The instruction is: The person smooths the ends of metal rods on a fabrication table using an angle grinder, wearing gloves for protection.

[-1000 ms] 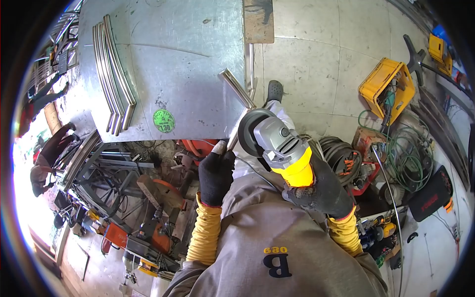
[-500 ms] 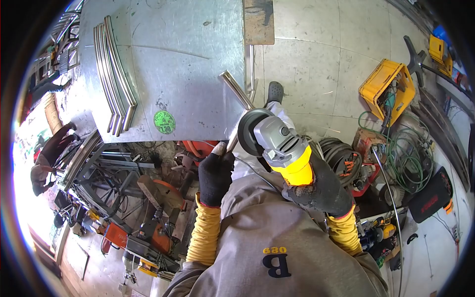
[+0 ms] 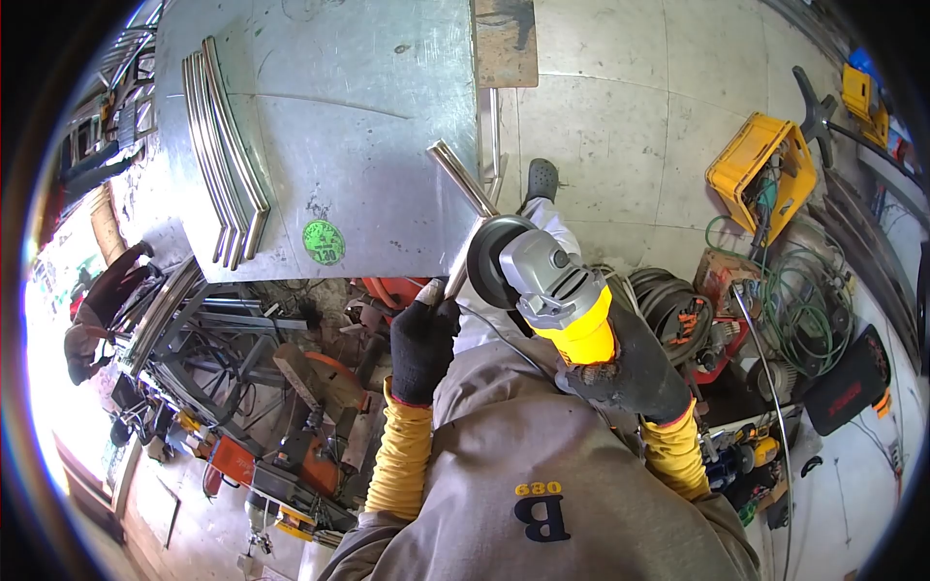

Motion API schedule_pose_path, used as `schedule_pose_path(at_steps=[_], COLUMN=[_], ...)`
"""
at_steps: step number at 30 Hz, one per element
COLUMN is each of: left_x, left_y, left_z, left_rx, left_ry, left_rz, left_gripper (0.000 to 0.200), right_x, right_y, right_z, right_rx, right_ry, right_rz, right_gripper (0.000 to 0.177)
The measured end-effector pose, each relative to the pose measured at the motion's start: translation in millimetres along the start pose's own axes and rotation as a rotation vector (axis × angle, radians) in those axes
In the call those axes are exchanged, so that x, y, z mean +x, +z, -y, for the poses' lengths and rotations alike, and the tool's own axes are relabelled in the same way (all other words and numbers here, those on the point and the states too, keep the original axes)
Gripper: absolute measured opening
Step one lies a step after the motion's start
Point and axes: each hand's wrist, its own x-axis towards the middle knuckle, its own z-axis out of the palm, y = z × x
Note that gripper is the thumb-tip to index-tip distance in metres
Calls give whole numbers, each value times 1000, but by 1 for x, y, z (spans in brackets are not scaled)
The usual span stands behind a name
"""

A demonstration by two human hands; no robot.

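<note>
In my right hand [image 3: 644, 373], gloved in black with a yellow sleeve, is a grey and yellow angle grinder [image 3: 557, 281], the fingers wrapped round its yellow body. Its dark disc guard [image 3: 491, 261] overlaps the bend of a shiny metal tube [image 3: 462, 179] at the table's right edge. My left hand [image 3: 423, 344], also black-gloved, is closed round the tube's near end, just past the front corner of the metal table [image 3: 368, 194]. The contact between disc and tube is hidden behind the grinder.
Several bent metal tubes [image 3: 218, 155] lie at the table's left side, near a green round mark [image 3: 324, 242]. Tools and metal frames [image 3: 232, 339] crowd the floor at left. To the right are a yellow crate [image 3: 760, 169], coiled hoses [image 3: 804, 300] and a black case [image 3: 846, 382].
Both hands, the grinder and the tube keep nearly the same position. Thin bright streaks over the floor at right have vanished, and the view has shifted slightly.
</note>
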Motion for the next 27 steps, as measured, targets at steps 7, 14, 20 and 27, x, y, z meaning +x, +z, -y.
schedule_pose_path(at_steps=[7,14,20,27], left_x=[0,-2,-5,-6], left_y=[1,0,13,14], left_z=[-5,1,2,-4], left_rx=[-15,-109,-240,-199], left_ry=[-27,-100,-141,-130], left_rz=[-12,13,17,-1], left_gripper=[19,21,21,25], right_x=[3,4,-8,0], right_y=[0,-3,-12,-10], right_z=[-4,-15,-47,-41], right_rx=[47,-4,372,113], right_ry=[45,-71,202,-100], right_rz=[42,-4,23,-46], right_gripper=[61,76,68,52])
